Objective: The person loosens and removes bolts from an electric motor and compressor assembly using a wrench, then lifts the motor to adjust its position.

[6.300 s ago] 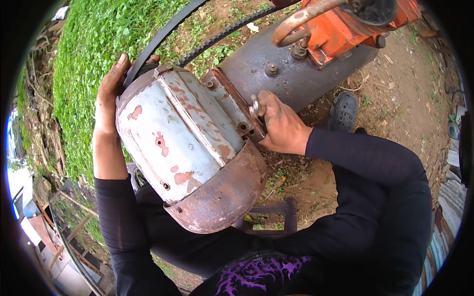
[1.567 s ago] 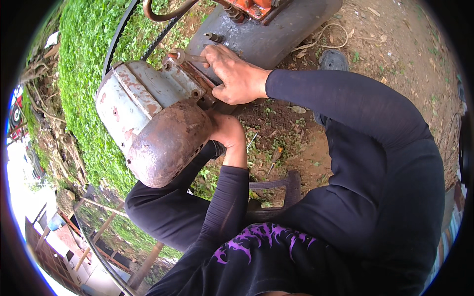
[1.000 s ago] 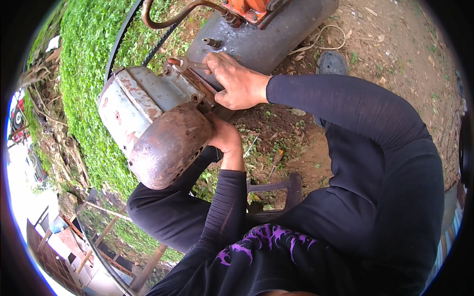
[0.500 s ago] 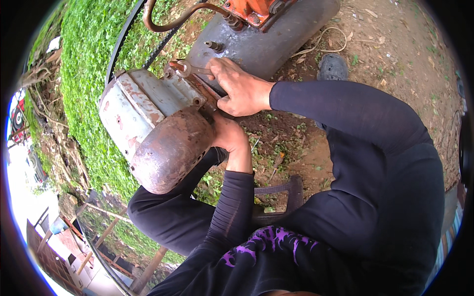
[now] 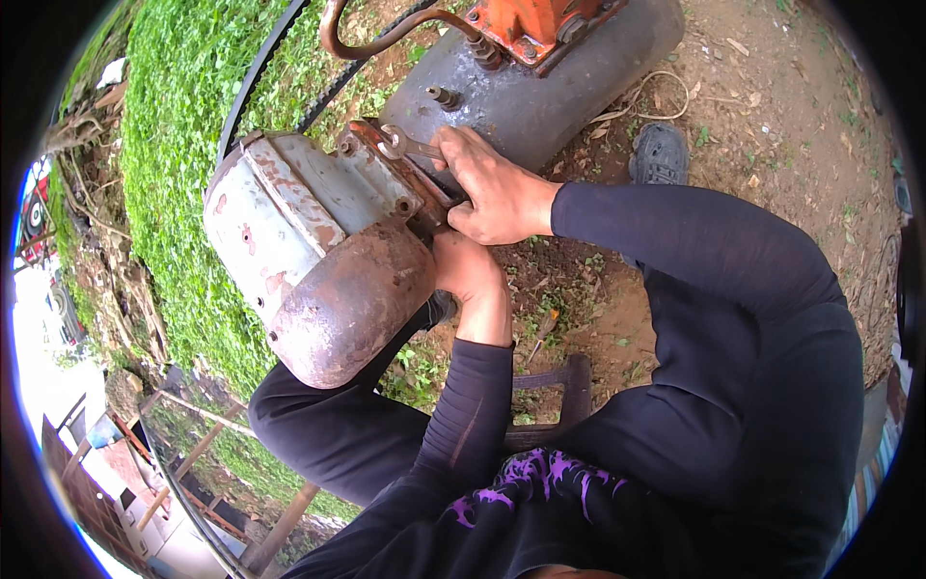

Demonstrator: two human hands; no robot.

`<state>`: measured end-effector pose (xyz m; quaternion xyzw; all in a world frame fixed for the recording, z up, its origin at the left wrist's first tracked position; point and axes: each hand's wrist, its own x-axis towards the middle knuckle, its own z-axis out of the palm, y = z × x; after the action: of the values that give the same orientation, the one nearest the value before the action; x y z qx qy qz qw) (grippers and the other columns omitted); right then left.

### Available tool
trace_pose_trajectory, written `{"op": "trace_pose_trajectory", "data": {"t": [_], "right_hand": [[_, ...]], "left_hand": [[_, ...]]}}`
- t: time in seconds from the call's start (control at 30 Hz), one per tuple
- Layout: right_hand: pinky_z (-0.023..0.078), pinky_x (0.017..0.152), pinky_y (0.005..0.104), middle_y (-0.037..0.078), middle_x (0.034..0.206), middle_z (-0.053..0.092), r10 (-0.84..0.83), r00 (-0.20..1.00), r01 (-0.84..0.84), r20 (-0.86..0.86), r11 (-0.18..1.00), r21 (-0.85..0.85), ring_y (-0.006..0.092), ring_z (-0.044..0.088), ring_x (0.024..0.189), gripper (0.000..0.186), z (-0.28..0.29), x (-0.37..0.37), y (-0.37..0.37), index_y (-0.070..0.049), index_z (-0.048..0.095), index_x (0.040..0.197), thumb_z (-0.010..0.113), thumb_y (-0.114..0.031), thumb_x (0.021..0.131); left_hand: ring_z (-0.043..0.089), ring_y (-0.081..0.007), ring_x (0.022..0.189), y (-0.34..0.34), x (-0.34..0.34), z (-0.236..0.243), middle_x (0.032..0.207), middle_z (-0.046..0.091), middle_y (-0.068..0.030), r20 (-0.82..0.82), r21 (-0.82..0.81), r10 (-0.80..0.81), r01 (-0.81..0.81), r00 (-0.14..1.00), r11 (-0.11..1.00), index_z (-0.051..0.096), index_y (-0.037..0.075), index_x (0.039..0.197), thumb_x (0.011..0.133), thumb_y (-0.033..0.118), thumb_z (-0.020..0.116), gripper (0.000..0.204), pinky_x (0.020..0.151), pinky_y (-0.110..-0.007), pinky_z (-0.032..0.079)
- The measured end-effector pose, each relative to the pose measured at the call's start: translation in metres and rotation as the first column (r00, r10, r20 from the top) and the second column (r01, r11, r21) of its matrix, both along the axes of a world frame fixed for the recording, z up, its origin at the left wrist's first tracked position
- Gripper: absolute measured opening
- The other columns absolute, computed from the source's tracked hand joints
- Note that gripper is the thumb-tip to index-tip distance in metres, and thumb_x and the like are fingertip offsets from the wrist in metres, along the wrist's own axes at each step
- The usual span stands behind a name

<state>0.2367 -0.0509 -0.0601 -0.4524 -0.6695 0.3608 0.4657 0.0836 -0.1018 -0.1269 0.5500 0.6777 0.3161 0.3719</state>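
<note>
A rusty grey electric motor (image 5: pixel 309 251) sits in the middle left, its domed end cap toward me. My right hand (image 5: pixel 492 183) grips a metal wrench (image 5: pixel 403 147) whose ring end sits on a bolt at the motor's rusty mounting bracket (image 5: pixel 386 164). My left hand (image 5: pixel 468 275) is tucked under the motor's right side, beneath my right hand, fingers curled against the bracket; what they hold is hidden. Behind the motor lies a grey cylindrical tank (image 5: pixel 531 87) with an orange part (image 5: pixel 531 24) on top.
A black drive belt (image 5: pixel 253 82) runs from the motor up toward the top edge. A bent copper pipe (image 5: pixel 386 39) rises from the tank. Grass (image 5: pixel 174 145) lies to the left, bare dirt (image 5: pixel 772 116) to the right, with a dark shoe (image 5: pixel 659 154).
Six seconds ago my left hand rested on the motor's far top; now it is under the motor's right side. In the last second the wrench and my right hand shifted slightly along the bracket.
</note>
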Motion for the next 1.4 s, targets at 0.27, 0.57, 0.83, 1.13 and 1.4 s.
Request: {"op": "trace_pose_trajectory", "data": {"t": [0.27,0.57,0.83,1.13,1.4], "right_hand": [[0.039,0.092,0.047,0.019,0.101,0.04,-0.015,0.999,0.015,-0.037,1.0,0.016,0.0389,0.043,0.099,0.045,-0.007,-0.003,0.001,0.003,0.035,0.108,0.056,-0.001,0.068],[0.039,0.092,0.0466,0.018,0.101,0.04,-0.008,0.999,0.009,-0.037,1.0,0.03,0.0386,0.043,0.099,0.05,-0.004,-0.003,0.0,0.003,0.035,0.113,0.056,0.0,0.068],[0.039,0.093,0.047,0.019,0.101,0.04,-0.001,1.0,0.001,-0.027,1.0,-0.01,0.0388,0.043,0.1,0.052,-0.004,-0.002,-0.003,0.004,0.034,0.114,0.057,-0.001,0.067],[0.039,0.091,0.0466,0.019,0.101,0.04,-0.006,0.998,0.006,-0.055,1.0,0.015,0.0389,0.043,0.098,0.049,-0.006,-0.004,0.0,0.004,0.036,0.11,0.057,-0.001,0.066],[0.039,0.091,0.0472,0.02,0.101,0.042,-0.012,1.0,0.012,-0.021,1.0,0.024,0.0399,0.044,0.099,0.044,-0.002,-0.004,0.0,0.004,0.037,0.104,0.057,-0.004,0.065]], "left_hand": [[0.061,-0.019,0.1,-0.005,-0.028,-0.034,0.111,0.062,-0.0093,-0.973,0.006,-0.065,0.305,0.222,0.952,0.057,0.001,0.118,0.098,0.014,0.048,0.026,0.082,-0.033,0.05],[0.048,-0.0187,0.125,-0.006,0.013,0.028,0.137,0.05,-0.0096,-0.996,0.071,0.077,0.157,-0.033,0.985,0.047,0.004,0.137,0.102,0.017,0.043,0.037,0.104,-0.034,0.039],[0.056,-0.0177,0.114,-0.003,0.014,0.018,0.125,0.059,-0.0095,-0.828,0.106,0.018,0.124,0.56,0.987,0.056,0.004,0.123,0.096,0.017,0.051,0.031,0.092,-0.035,0.046],[0.067,-0.0201,0.083,0.007,0.037,0.054,0.089,0.071,-0.005,-0.829,-0.175,-0.12,-0.05,0.546,0.983,0.071,0.008,0.09,0.09,0.02,0.06,0.017,0.068,-0.035,0.05],[0.059,-0.0171,0.109,-0.002,0.033,0.055,0.12,0.063,-0.0081,-0.447,-0.003,-0.009,0.008,0.894,1.0,0.059,0.004,0.118,0.097,0.013,0.051,0.025,0.091,-0.034,0.046]]}}
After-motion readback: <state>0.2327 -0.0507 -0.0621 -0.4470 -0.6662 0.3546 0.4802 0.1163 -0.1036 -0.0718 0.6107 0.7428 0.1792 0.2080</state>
